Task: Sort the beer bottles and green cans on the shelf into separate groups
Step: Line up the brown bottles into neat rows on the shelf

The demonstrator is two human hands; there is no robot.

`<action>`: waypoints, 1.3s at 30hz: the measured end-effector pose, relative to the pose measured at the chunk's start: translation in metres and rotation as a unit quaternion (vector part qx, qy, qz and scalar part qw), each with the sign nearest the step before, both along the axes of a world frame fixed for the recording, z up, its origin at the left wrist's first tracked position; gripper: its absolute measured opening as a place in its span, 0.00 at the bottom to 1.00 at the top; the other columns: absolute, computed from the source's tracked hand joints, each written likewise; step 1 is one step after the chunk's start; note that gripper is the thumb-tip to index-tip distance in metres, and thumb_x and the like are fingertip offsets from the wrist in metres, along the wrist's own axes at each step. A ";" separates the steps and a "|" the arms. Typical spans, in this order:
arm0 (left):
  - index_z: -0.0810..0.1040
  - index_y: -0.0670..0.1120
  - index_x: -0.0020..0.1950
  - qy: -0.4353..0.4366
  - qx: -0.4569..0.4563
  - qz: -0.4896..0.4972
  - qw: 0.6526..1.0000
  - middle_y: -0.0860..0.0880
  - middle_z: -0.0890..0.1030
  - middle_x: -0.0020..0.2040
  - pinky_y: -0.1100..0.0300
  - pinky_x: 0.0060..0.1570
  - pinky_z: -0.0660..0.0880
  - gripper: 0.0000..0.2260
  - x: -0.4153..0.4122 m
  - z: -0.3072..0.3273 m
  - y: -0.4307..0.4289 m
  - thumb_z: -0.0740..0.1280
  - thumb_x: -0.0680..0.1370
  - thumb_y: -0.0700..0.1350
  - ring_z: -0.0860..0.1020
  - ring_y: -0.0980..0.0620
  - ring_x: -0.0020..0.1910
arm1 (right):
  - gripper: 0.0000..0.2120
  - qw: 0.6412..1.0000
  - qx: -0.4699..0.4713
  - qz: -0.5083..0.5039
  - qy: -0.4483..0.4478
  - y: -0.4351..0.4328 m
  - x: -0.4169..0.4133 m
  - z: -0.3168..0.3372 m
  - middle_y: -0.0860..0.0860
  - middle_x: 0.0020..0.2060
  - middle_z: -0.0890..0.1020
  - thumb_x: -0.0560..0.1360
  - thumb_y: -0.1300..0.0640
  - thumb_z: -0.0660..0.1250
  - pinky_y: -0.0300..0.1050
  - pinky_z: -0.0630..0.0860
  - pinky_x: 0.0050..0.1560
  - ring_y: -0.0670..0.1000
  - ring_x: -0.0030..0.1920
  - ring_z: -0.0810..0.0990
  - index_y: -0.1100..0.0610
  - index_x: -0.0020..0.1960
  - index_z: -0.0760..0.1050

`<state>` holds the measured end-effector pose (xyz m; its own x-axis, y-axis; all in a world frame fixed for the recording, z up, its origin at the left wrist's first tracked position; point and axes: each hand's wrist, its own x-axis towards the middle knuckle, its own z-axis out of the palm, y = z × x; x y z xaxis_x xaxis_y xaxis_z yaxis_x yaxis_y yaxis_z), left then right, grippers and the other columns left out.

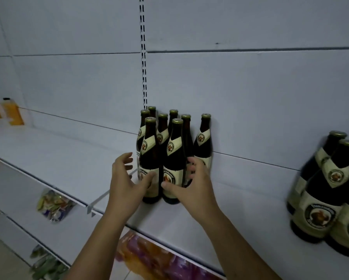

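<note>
Several dark brown beer bottles with cream labels and gold caps stand in a tight cluster (165, 150) against the back wall on the white shelf (72, 158). One bottle (203, 144) stands slightly apart on the cluster's right. My left hand (127, 180) is open beside the front left bottle (150, 164), thumb near its label. My right hand (191, 184) has its thumb on the front right bottle (174, 168) and its fingers curled behind it. A second group of the same bottles (329, 190) stands at the far right. No green cans are in view.
Orange cartons (10, 112) stand at the shelf's far left. A clear divider (101, 197) runs along the shelf left of the cluster. Lower shelves hold a colourful packet (54, 205) and pink-orange packs (149, 257). A slotted upright (143, 53) runs up the back wall.
</note>
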<state>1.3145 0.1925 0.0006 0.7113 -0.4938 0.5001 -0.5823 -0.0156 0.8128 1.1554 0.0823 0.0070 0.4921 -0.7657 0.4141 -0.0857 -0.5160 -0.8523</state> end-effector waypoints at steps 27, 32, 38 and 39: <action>0.68 0.61 0.71 -0.064 0.013 -0.333 0.940 0.62 0.73 0.59 0.65 0.46 0.77 0.34 -0.179 -0.017 -0.064 0.79 0.68 0.57 0.74 0.68 0.56 | 0.32 0.970 0.000 -0.231 -0.073 0.032 -0.209 -0.014 0.29 0.62 0.77 0.74 0.60 0.76 0.37 0.78 0.60 0.36 0.64 0.77 0.37 0.69 0.67; 0.67 0.61 0.72 -0.062 0.013 -0.355 0.933 0.62 0.72 0.59 0.56 0.48 0.82 0.36 -0.241 -0.017 -0.077 0.80 0.67 0.58 0.73 0.68 0.57 | 0.32 0.964 -0.013 -0.257 -0.071 0.026 -0.266 -0.017 0.33 0.64 0.77 0.76 0.62 0.74 0.52 0.79 0.65 0.40 0.67 0.76 0.38 0.71 0.67; 0.63 0.62 0.72 -0.063 0.019 -0.347 0.936 0.62 0.69 0.61 0.50 0.48 0.83 0.39 -0.279 -0.017 -0.086 0.78 0.67 0.63 0.75 0.63 0.57 | 0.34 0.958 -0.067 -0.277 -0.017 0.016 -0.301 -0.022 0.42 0.75 0.70 0.80 0.55 0.70 0.58 0.71 0.72 0.45 0.76 0.67 0.44 0.80 0.58; 0.63 0.62 0.72 -0.062 0.020 -0.353 0.933 0.62 0.69 0.61 0.50 0.48 0.83 0.39 -0.282 -0.017 -0.087 0.77 0.67 0.64 0.76 0.62 0.58 | 0.35 0.955 -0.080 -0.285 -0.004 0.014 -0.304 -0.022 0.43 0.76 0.68 0.80 0.53 0.69 0.58 0.69 0.73 0.46 0.77 0.65 0.45 0.82 0.56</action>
